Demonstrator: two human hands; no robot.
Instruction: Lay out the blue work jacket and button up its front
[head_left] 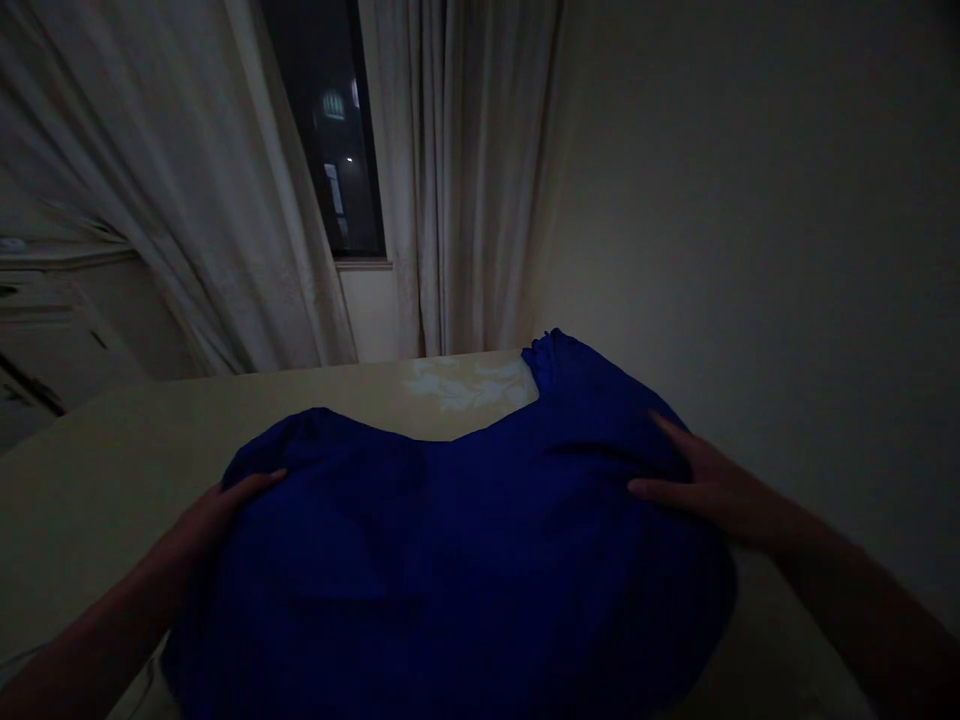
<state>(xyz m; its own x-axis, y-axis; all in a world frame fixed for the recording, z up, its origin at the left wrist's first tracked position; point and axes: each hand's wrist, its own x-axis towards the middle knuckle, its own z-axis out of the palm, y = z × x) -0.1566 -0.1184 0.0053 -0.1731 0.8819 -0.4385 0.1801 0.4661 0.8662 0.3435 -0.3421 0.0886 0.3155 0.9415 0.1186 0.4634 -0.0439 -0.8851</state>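
A large dark blue cloth garment spreads across the lower middle of the view, its upper edge dipping between two raised corners. At its top right is a bunched, gathered end that looks like a cuff. My left hand grips the garment's left side, thumb lying over the cloth and the other fingers hidden behind it. On the right side, my right hand holds the cloth with its thumb and one finger showing on top; the rest is out of sight.
Beneath the garment is a pale table with a light leaf pattern near its far edge. Behind it hang long curtains beside a dark window. A plain wall stands to the right, a cabinet far left. The room is dim.
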